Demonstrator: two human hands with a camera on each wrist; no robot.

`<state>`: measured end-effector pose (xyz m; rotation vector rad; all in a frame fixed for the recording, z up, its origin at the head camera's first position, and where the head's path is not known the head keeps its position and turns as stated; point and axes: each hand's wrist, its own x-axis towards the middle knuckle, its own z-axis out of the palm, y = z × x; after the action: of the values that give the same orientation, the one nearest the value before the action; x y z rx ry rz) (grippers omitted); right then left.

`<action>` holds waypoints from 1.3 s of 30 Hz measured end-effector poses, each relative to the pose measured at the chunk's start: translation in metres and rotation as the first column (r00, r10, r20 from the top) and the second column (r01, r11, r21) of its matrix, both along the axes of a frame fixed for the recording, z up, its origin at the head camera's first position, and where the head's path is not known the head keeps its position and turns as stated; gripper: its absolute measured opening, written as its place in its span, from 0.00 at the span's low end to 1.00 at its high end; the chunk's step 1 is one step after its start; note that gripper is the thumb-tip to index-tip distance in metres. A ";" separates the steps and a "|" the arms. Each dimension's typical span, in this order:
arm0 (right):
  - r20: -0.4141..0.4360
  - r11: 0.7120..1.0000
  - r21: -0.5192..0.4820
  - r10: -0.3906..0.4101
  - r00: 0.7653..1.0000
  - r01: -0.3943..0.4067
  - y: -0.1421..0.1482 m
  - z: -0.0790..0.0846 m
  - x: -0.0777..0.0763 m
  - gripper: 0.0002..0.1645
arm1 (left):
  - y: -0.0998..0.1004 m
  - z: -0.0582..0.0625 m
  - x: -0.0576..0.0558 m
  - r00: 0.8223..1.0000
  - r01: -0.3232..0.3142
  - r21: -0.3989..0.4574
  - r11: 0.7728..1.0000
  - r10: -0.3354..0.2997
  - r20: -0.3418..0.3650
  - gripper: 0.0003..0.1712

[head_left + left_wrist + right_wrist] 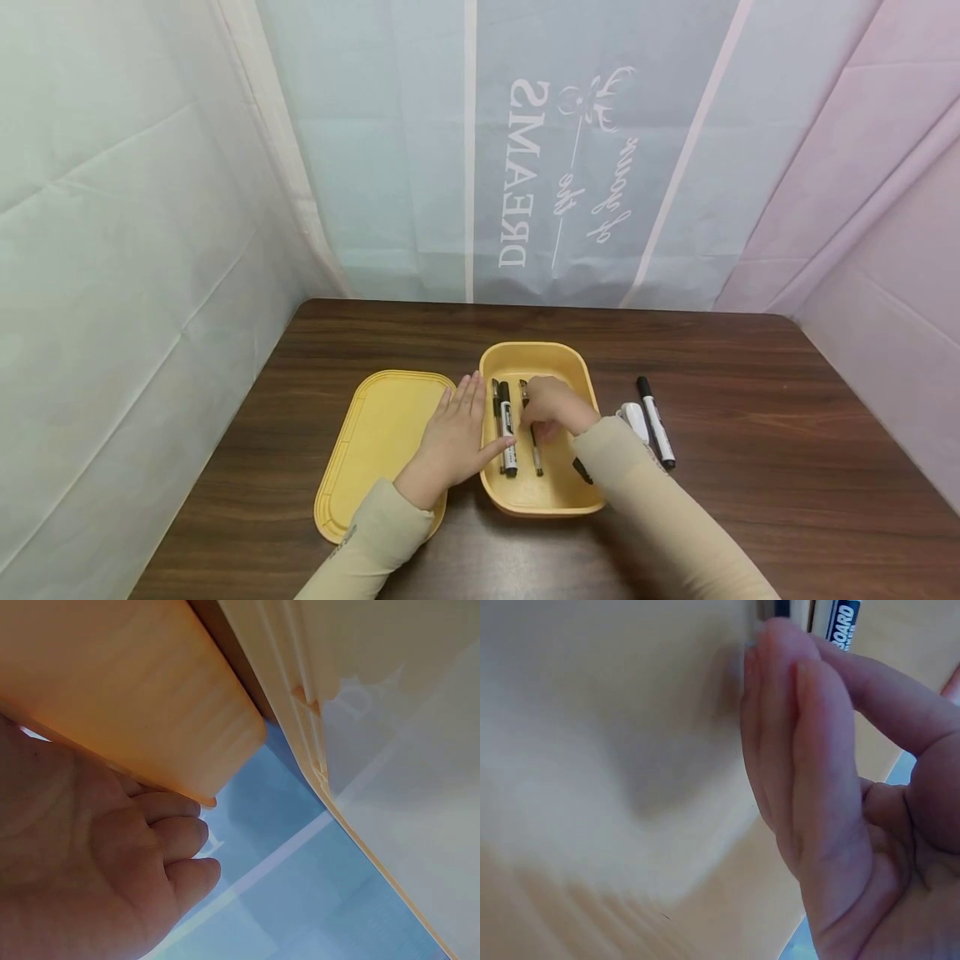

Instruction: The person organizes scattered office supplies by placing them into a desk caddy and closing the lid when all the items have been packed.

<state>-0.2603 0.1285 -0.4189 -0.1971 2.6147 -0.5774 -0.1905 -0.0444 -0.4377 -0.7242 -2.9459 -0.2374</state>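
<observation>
A yellow box [540, 502] stands open on the table. Inside it, at the left, a pen [496, 408] lies beside a black-and-white whiteboard marker [507, 433]. Another pen [536, 454] lies to their right, and my right hand [551, 404] pinches it between thumb and fingers. In the right wrist view, the thumb and fingertips of that hand [817, 750] meet close to the pen's dark part. My left hand [453, 437] rests on the box's left rim with straight fingers, its thumb reaching over the marker. Seen from the left wrist, that hand [97, 832] touches the box wall [150, 697].
A yellow lid [382, 450] lies left of the box, partly under the left forearm. Right of the box lie another whiteboard marker [657, 423] and a white object [635, 421]. A black item [582, 471] shows beside the right sleeve. Cloth curtains surround the wooden table [750, 417].
</observation>
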 end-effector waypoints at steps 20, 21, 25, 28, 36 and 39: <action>0.111 0.936 -0.353 0.032 0.993 0.010 0.016 0.022 -0.003 0.11 | 0.000 0.001 0.000 0.999 -0.015 -0.002 1.000 0.015 0.028 0.52; 0.130 0.922 -0.386 0.032 0.991 0.020 0.018 0.023 -0.003 0.10 | 0.000 0.001 0.000 1.000 -0.014 0.005 1.000 0.014 0.027 0.52; 0.205 0.867 -0.495 0.041 0.978 0.067 0.025 0.026 -0.005 0.13 | 0.000 0.001 0.000 0.999 -0.017 0.003 1.000 0.017 0.031 0.52; 0.232 0.826 -0.557 0.051 0.971 0.090 0.030 0.028 -0.004 0.12 | 0.001 0.000 0.000 0.999 -0.018 0.001 1.000 0.018 0.033 0.52; 0.262 0.750 -0.651 0.076 0.962 0.118 0.046 0.037 -0.002 0.16 | 0.002 0.001 0.001 0.999 -0.028 -0.002 1.000 0.028 0.044 0.52; 0.272 0.729 -0.670 0.064 0.960 0.141 0.057 0.038 -0.001 0.17 | 0.002 0.001 0.002 0.998 -0.033 0.002 0.999 0.033 0.050 0.52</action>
<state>-0.2617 0.1852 -0.3805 -0.2634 2.0212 -1.4686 -0.1890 -0.0423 -0.4363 -0.6782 -3.0009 -0.2612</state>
